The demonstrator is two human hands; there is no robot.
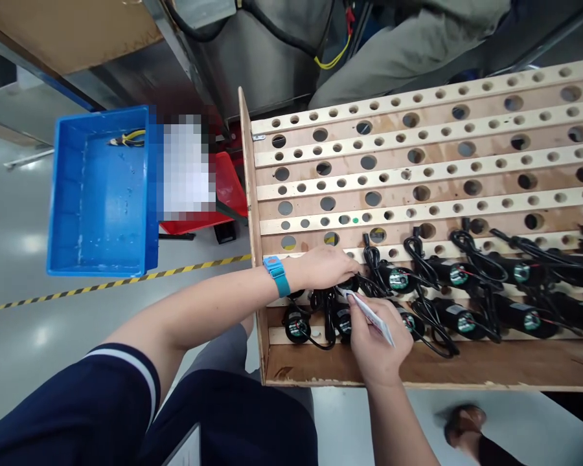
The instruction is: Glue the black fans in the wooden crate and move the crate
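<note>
Near the left end of the wooden rack [466, 366], close to its near edge, both hands are among black cylinders [454, 316] with green circuit boards at their ends. The right hand [379, 359] pinches a thin white slip [375, 316] between thumb and fingers, holding it tilted above the cylinders. The left hand [328, 266], below a teal wristband [278, 278], reaches across the left end board; its bent fingers are at a dark cylinder partly hidden beneath them, and I cannot tell whether they grasp it or merely touch it. The cylinders lie in two rows along the near edge, with coiled black cables [330, 323] between them; one lies beside the near left corner. Toward the far edge run drilled wooden strips [337, 155]. Beyond the left end, a blue bin [57, 194] holds yellow-handled pliers [131, 138].
</note>
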